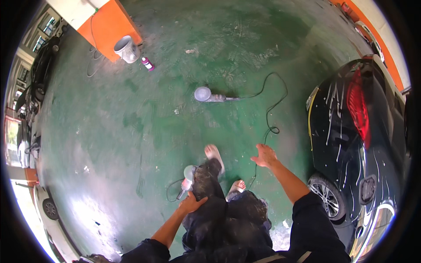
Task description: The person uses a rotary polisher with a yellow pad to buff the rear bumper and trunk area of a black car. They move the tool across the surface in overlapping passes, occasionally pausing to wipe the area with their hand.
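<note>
A disc polisher (pixel 214 97) lies on the green floor (pixel 162 118) ahead of the person, its round pad at the left end and its dark cord (pixel 287 91) trailing off to the right. All else can be placed from this far polisher. Nearer the person and slightly to its left is a second polisher (pixel 187 177), beside the left trouser leg (pixel 206 184); whether it is held up or rests on the floor is unclear.

The left hand (pixel 191 204) is just by the second polisher's handle, against the thigh. Its fingers are partly hidden, so I cannot tell whether they grasp the handle. The right hand (pixel 265 155), nearer than the far polisher and to its right, has its fingers apart and slightly bent. The cord runs up to this hand and reappears below it; whether it is pinched there, I cannot tell.

Well to the right of the far polisher stands a black car (pixel 381 166) with a red tail lamp (pixel 358 105). Beyond and left of the polisher are a bucket (pixel 127 50) and a purple bottle (pixel 148 64).

As for progress, white streaks (pixel 330 115) mark the car's bodywork and neither polisher touches it, so I judge the surface unfinished, with the tools and cord being sorted out.
</note>
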A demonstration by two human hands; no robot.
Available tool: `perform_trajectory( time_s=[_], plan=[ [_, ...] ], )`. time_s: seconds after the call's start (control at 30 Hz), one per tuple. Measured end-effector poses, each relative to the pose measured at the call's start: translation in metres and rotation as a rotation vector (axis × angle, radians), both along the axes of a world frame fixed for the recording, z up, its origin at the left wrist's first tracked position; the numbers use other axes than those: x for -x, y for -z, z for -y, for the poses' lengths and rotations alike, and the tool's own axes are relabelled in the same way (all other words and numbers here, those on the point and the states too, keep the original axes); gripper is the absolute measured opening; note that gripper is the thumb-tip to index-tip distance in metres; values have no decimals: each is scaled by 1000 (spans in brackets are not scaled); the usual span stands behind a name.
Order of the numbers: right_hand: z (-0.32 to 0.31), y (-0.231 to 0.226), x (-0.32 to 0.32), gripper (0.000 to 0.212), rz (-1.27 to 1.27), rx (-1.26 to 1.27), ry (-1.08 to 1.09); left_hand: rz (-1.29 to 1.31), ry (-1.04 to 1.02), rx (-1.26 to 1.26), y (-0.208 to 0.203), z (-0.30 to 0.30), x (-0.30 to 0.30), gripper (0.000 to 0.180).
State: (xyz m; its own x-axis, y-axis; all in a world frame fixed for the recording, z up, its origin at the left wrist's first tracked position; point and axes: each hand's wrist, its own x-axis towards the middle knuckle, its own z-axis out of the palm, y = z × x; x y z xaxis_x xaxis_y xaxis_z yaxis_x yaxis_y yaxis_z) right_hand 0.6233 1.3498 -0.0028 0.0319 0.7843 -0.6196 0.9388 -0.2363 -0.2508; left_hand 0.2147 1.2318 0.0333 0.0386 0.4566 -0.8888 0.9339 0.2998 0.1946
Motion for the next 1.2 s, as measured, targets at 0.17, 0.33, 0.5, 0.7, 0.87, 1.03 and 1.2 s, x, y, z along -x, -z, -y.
perform_trajectory(
  time_s=[0.17,0.33,0.5,0.7,0.87,1.03,1.2],
  plan=[
    [-175,139,55,88,-58,30,-100,-15,121,-37,57,-133,-10,93],
    [-308,407,115,114,-59,-125,-122,-159,-89,-102,110,-287,26,62],
    [-455,545,92,102,108,-310,-266,-170,-266,-230,128,-446,13,48],
    [-509,565,91,54,17,-93,-297,-176,-212,-193,158,-503,39,66],
    [-449,415,113,57,-479,63,254,58,195,-366,180,-574,20,84],
    [-416,184,87,70,-1043,18,428,458,775,-419,141,-664,-42,95],
    [-363,5,-21,74,-1581,-147,709,995,1005,-155,37,-704,-268,58]
  ],
)
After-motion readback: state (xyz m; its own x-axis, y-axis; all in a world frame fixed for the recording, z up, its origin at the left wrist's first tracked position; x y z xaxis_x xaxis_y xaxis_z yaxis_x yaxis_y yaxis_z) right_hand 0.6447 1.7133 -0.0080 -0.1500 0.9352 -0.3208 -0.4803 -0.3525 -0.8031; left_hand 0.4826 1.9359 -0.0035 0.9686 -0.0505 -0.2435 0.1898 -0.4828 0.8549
